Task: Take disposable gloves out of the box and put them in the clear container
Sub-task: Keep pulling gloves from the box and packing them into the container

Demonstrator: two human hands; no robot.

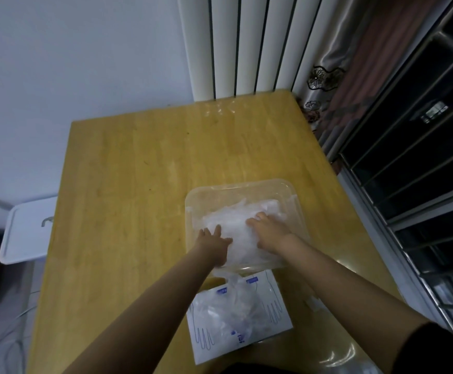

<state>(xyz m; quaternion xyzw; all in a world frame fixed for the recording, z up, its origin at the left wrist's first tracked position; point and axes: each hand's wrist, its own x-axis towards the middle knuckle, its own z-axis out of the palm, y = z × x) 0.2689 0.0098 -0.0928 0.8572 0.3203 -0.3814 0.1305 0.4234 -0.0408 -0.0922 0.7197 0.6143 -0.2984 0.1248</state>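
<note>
Inside the clear container (236, 184), your fingers lie flat on the glove pile (236, 228), gripping nothing. Your left hand (214, 244) is at the container's near-left, your right hand (270, 233) mid-pile. Off the container's near rim, trailing gloves (233, 292) run lengthwise toward you into the box (274, 319), nearest your left hand.

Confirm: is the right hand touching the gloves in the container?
Touching. Head view: right hand rests on the gloves inside the clear container, no gap.
</note>
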